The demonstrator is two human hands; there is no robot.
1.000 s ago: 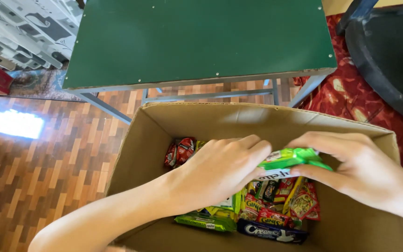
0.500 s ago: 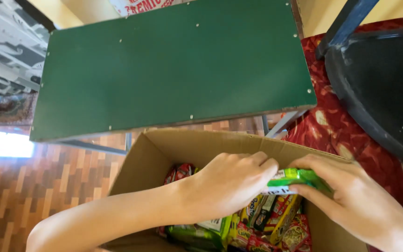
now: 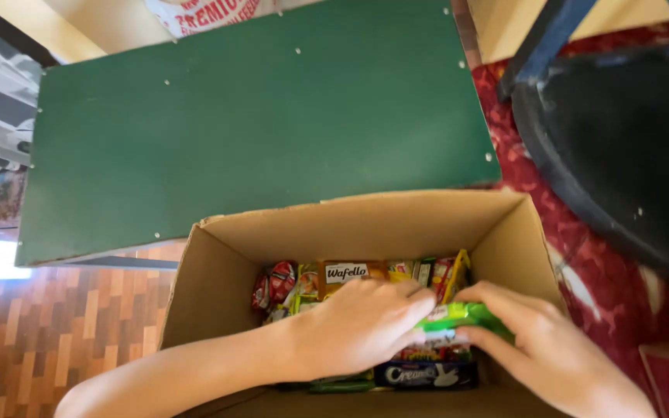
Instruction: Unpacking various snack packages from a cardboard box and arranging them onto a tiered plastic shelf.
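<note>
1. Behind the cardboard box (image 3: 365, 224), we see a green table (image 3: 249, 124) with its top bare.
2. Our box sits on the wood floor (image 3: 56, 333), packed with snack packets (image 3: 346, 272).
3. Our left hand (image 3: 365, 325) and right hand (image 3: 540, 348) both close narrowly on a green packet (image 3: 458, 317) above the pile.
4. We judge it light, crinkly, slippery; best gripped at its ends.

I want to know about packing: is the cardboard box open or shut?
Open: the box shows snack packets inside, and both hands reach in.
</note>
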